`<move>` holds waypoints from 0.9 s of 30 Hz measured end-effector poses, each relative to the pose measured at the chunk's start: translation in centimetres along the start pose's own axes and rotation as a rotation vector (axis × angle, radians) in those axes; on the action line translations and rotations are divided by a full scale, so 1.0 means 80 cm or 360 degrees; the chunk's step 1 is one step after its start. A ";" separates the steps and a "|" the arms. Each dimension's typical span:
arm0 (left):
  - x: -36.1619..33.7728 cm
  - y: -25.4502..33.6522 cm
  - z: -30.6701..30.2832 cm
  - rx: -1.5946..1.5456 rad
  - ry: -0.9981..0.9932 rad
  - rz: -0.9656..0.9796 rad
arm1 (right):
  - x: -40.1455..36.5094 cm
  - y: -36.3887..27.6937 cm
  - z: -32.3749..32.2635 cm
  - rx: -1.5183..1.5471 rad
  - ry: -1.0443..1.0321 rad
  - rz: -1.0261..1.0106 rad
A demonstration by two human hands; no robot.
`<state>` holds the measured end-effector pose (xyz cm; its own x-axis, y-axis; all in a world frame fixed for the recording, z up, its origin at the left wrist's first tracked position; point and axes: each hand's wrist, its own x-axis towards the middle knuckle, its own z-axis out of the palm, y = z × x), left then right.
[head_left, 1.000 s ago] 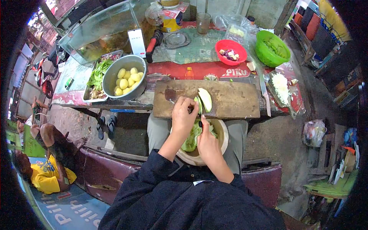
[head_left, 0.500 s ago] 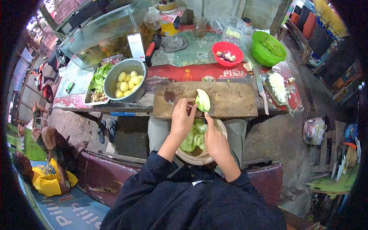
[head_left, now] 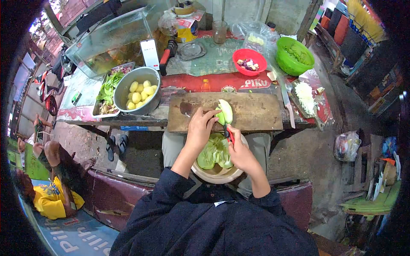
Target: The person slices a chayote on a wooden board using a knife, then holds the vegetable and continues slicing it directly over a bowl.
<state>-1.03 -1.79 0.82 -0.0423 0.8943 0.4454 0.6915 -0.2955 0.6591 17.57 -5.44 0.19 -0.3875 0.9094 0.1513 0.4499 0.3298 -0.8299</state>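
A pale green vegetable piece [head_left: 226,112], which looks like chayote, is held upright over the front edge of the wooden board [head_left: 260,112]. My left hand [head_left: 200,130] grips its left side between thumb and fingers. In my right hand [head_left: 241,154] is a small red-handled tool [head_left: 230,135] with a black neck. Its tip meets the lower end of the vegetable, and I cannot make out the blade. Below both hands, between my knees, a cream bowl [head_left: 218,177] holds broad pale green pieces [head_left: 209,155].
Peeled potatoes fill a grey pot [head_left: 157,96] at left, beside a tray of greens [head_left: 110,87]. A red bowl [head_left: 250,71], green basin [head_left: 294,68], large knife [head_left: 288,104] and white shreds [head_left: 305,97] lie at right. Someone in yellow [head_left: 55,198] sits far left.
The red-handled tool now shows in my right hand, which has moved slightly down from the vegetable. The whole view has shifted a little left. My left hand keeps its grip.
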 end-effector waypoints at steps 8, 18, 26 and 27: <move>0.000 0.010 -0.018 -0.0337 -0.0152 -0.0303 | -0.029 -0.061 -0.009 -0.0517 -0.0259 0.0464; 0.003 0.006 -0.017 -0.0050 -0.0198 -0.0028 | -0.020 -0.058 -0.019 -0.0593 -0.0090 0.0210; -0.001 0.007 -0.005 -0.0193 -0.0037 -0.0143 | -0.027 -0.050 -0.018 -0.0309 0.0172 0.0122; -0.001 0.006 -0.005 -0.0187 -0.0032 -0.0137 | -0.027 -0.054 -0.021 -0.0309 0.0168 0.0124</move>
<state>-0.99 -2.16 1.30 -0.0825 0.9243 0.3728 0.5966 -0.2538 0.7613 17.81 -8.42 4.34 -0.2639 0.9521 0.1544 0.6253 0.2907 -0.7242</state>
